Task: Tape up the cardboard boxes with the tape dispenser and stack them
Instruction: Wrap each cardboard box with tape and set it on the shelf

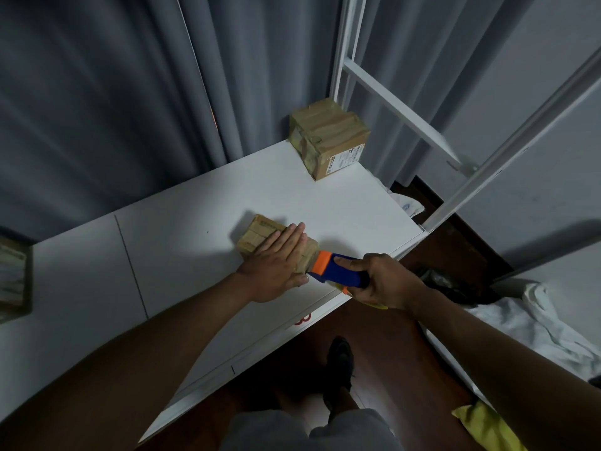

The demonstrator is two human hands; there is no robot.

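A small cardboard box, striped with tape, lies on the white table near its front edge. My left hand presses flat on the box's top with straight fingers. My right hand grips the blue handle of the tape dispenser, whose orange head touches the box's right end. A larger taped cardboard box with a white label stands at the table's far right corner.
Grey curtains hang behind the table. A white metal frame rises at the right. Part of another taped box shows at the left edge. White cloth lies at the right, and my foot stands on the dark floor.
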